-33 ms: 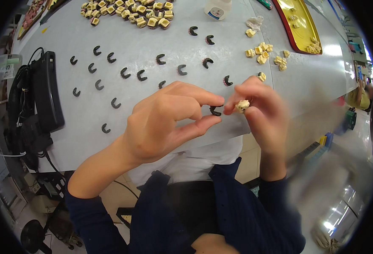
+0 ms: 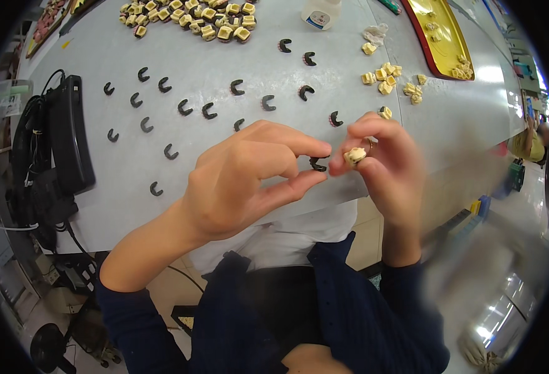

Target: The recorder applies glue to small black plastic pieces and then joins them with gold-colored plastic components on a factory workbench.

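Black clip (image 2: 317, 164) pinched in left hand (image 2: 243, 181) mid-frame, touching cream block (image 2: 355, 155) gripped by right hand (image 2: 387, 156).

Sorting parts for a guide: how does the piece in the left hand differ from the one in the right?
The black clip in the left hand is dark, thin and C-shaped; the cream block in the right hand is pale and chunky. The clip matches loose ones on the table; the block matches the heaps. Both are small and pinched at fingertips.

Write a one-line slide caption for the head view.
Left hand pinches a black C-shaped clip beside a small cream block in the right hand.
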A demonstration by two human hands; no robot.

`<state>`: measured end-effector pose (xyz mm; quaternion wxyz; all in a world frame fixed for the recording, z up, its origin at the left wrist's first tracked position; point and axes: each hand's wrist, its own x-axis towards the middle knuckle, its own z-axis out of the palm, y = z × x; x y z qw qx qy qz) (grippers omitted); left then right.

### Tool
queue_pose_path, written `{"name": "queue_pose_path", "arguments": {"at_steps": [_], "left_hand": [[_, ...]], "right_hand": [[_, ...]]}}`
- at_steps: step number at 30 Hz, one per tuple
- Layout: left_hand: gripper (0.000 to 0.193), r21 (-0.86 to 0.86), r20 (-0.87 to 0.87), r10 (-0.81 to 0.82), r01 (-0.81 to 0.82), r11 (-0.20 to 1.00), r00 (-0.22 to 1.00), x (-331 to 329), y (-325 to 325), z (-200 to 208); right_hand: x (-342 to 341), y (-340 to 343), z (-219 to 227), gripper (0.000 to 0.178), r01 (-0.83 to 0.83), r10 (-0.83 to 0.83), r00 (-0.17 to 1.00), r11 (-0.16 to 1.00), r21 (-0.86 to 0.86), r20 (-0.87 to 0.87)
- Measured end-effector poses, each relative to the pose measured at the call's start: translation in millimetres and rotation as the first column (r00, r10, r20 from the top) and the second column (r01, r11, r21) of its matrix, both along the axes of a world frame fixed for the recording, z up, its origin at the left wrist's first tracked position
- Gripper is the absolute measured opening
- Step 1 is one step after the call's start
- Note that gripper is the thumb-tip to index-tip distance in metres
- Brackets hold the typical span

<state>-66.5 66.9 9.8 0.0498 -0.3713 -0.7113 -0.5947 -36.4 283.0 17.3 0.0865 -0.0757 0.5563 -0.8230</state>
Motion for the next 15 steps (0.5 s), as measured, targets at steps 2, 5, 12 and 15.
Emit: {"name": "queue_pose_path", "arguments": {"at_steps": [2, 5, 12, 15], "left_hand": [[0.053, 0.004, -0.015, -0.016, 0.016, 1.0, 1.0, 0, 0, 0], [0.053, 0.026, -0.022, -0.009, 0.009, 1.0, 1.0, 0, -1, 1], [0.054, -0.031, -0.034, -0.067, 0.066, 0.997, 0.997, -2, -6, 5], [0.054, -0.023, -0.046, -0.08, 0.079, 0.997, 0.996, -2, -6, 4]], "right_hand": [[-2, 0, -2, 0.033, -0.02, 0.02, 1.0, 1.0, -0.023, -0.016], [-3, 3, -7, 0.031, -0.057, 0.056, 0.997, 0.998, -0.019, -0.043], [2, -8, 2, 0.021, 0.02, 0.028, 0.962, 0.985, -0.172, 0.272], [0, -8, -7, 0.022, -0.055, 0.106, 0.962, 0.978, -0.201, 0.253]]}}
